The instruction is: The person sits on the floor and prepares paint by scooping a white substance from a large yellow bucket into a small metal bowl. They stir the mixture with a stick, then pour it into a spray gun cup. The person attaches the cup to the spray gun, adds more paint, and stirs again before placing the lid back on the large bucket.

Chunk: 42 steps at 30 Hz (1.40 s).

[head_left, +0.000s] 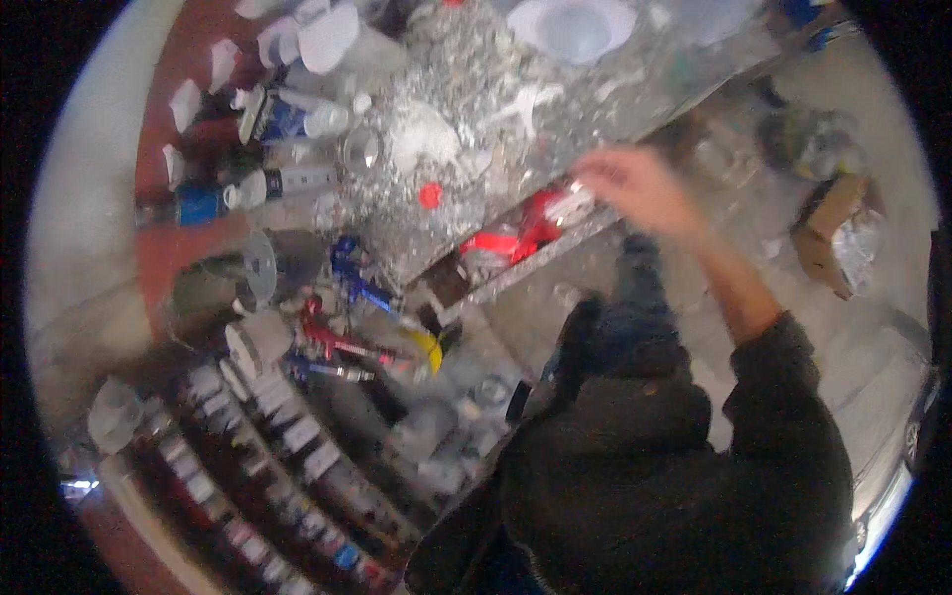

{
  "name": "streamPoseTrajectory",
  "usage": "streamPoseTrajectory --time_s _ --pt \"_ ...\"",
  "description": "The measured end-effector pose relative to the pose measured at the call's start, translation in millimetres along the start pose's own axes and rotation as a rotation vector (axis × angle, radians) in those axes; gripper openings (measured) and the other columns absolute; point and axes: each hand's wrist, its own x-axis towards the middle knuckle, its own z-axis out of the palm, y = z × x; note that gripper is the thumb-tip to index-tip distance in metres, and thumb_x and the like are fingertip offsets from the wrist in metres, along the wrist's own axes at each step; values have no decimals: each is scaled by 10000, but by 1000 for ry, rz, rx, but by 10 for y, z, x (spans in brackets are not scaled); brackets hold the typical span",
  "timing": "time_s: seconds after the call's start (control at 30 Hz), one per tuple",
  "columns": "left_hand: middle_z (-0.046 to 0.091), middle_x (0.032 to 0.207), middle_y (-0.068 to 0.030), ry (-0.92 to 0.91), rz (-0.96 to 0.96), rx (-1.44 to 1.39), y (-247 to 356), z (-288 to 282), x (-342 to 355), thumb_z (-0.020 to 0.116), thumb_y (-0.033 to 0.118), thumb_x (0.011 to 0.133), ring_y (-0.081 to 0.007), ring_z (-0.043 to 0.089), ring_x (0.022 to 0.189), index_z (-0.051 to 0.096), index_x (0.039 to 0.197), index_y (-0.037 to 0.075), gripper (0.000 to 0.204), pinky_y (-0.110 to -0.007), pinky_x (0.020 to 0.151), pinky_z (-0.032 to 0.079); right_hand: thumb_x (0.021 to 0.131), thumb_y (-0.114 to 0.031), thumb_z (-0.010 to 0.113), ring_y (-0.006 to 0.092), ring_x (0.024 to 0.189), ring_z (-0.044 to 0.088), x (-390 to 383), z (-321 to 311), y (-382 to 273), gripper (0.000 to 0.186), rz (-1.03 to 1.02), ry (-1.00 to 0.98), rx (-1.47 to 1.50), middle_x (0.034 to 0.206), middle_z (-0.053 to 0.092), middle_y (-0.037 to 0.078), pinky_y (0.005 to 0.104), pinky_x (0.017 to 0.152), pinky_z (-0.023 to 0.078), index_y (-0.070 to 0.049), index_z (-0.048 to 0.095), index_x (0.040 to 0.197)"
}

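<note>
Blurred by motion, my right hand [640,188] reaches over the front edge of a cluttered workbench [476,178]. Its fingers are smeared, so I cannot make out whether they hold anything. Just below and left of the fingertips is a pulled-out narrow drawer [451,286]. Inside it lie a bright red item [496,243] of unclear kind and a whitish piece [570,205] closest to the hand. A small red cap-like thing [429,194] rests on the bench beside a heap of white powder [421,139]. My left hand is out of view.
A white bowl [573,30] stands at the far side. Bottles [283,117] and a clear bucket [223,288] line the left. Blue pliers-like tools [357,273] and red-handled ones [337,342] hang near small-parts racks [297,436]. A cardboard box [831,233] sits on the right.
</note>
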Motion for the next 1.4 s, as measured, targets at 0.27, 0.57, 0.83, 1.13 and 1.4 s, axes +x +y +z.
streamPoseTrajectory --time_s 0.27,0.57,0.83,1.13,1.4 --pt "665 835 -64 -9 -107 -74 1264 419 20 615 39 889 -123 606 742 655 939 -18 86 -282 668 497 931 -166 642 74 849 601 301 -1436 278 228 -66 56 110 966 675 -11 243 772 503 -63 682 1130" --pt "701 954 -73 441 716 40 3845 248 1686 702 31 852 -109 634 759 601 1220 32 382 -242 710 513 914 -151 668 68 781 591 580 -1817 134 203 38 60 289 878 669 -2 228 702 492 -31 693 1076" --pt "663 1103 -167 682 896 -197 4937 545 3003 813 142 703 -301 626 1030 603 1141 -5 508 -367 908 469 916 -118 654 72 762 599 364 -2129 81 226 120 97 361 899 678 32 229 670 488 -11 658 1115" --pt "637 1149 -172 759 1019 -154 5106 519 3141 749 153 737 -318 597 1085 590 1173 2 488 -390 964 445 913 -106 654 80 776 613 -124 -2193 -19 207 128 201 306 898 680 25 232 691 498 -15 665 1099" --pt "627 1170 -187 722 1137 -165 4273 877 2712 771 131 700 -305 591 1128 557 1197 -24 563 -389 979 438 875 -93 688 77 780 629 -570 -1869 -147 270 101 148 220 915 680 18 226 699 509 -22 649 1133"
